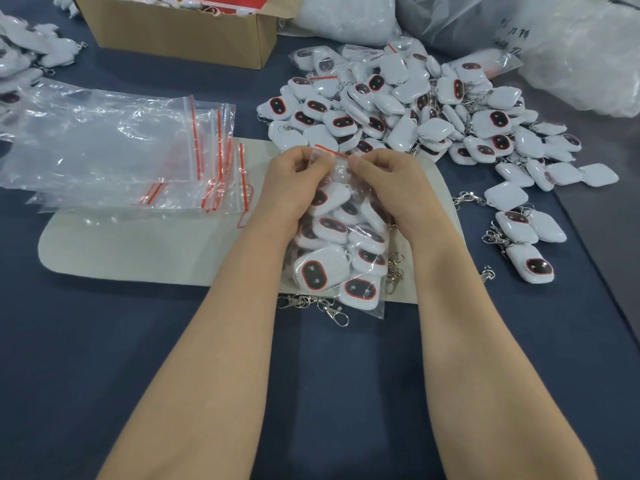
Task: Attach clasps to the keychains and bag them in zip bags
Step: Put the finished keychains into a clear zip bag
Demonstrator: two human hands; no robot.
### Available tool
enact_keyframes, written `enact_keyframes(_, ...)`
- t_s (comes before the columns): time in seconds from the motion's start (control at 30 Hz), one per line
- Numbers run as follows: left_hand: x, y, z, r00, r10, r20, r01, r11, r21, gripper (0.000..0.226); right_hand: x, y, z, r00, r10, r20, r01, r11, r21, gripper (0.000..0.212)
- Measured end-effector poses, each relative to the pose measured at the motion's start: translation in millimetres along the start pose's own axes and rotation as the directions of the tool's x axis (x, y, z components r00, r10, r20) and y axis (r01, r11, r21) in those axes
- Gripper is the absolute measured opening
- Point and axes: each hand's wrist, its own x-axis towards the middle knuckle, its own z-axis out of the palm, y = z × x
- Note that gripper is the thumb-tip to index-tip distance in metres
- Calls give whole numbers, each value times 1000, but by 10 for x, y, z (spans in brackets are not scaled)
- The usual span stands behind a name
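My left hand point(294, 178) and right hand point(384, 178) pinch the red-striped top edge of a filled zip bag point(337, 244) of white keychains, lying on a pale mat point(156, 244) on the dark blue surface point(104, 341). Loose keychains point(408, 109) are heaped beyond it; empty zip bags point(121, 147) lie left.

Bare left hand point(294, 183) and right hand point(386, 183), forearms point(214, 341) likewise bare.
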Motion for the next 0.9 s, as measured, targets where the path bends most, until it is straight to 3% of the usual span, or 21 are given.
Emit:
enact_keyframes(0.2,4,6,5,998,-14,59,15,1000,-7,4,13,-10,8,999,15,30,-19,990,143,15)
enact_keyframes(0.3,-6,5,2,999,12,30,-12,1000,1,15,11,-4,14,999,1,38,-7,988,157,14)
enact_keyframes(0.77,-16,19,-15,996,18,84,-19,1000,17,11,27,16,50,998,-31,61,28,998,48,15)
enact_keyframes(0.9,4,20,-19,999,-44,29,44,999,-25,11,35,27,-49,998,54,12,-54,998,-18,25)
